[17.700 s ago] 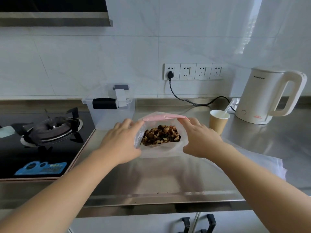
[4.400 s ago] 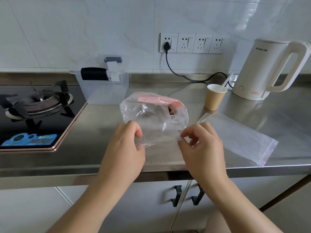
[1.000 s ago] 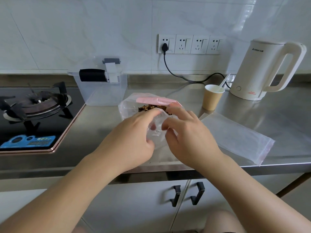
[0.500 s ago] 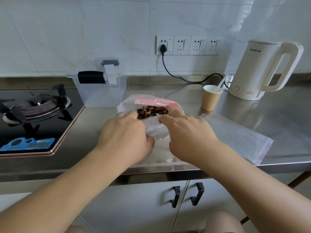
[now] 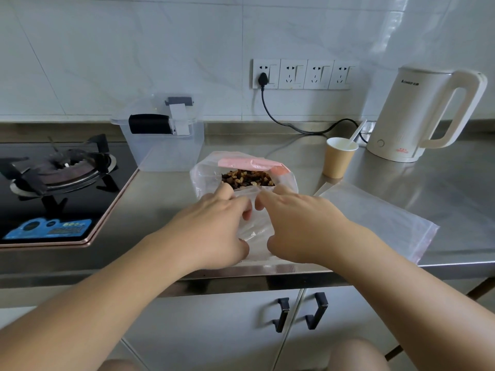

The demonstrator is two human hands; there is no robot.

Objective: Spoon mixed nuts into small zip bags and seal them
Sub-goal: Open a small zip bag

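Note:
A large clear bag of mixed nuts (image 5: 247, 178) with a pink zip strip stands open in the middle of the steel counter (image 5: 442, 188). Just in front of it is a small clear zip bag (image 5: 255, 231), held upright with its bottom on the counter. My left hand (image 5: 214, 226) pinches the left side of its top edge. My right hand (image 5: 302, 223) pinches the right side. The small bag's inside is mostly hidden by my hands. A white spoon (image 5: 357, 133) stands in a paper cup (image 5: 338, 162) to the right of the nuts.
A flat stack of clear zip bags (image 5: 380, 218) lies to the right, near the counter's front edge. A white kettle (image 5: 426, 116) stands at the back right, a clear lidded box (image 5: 160, 140) behind left, and a gas hob (image 5: 59, 188) on the far left.
Both hands moved forward with the small bag, up against the nut bag. My fingertips now sit at its top edge, a little apart.

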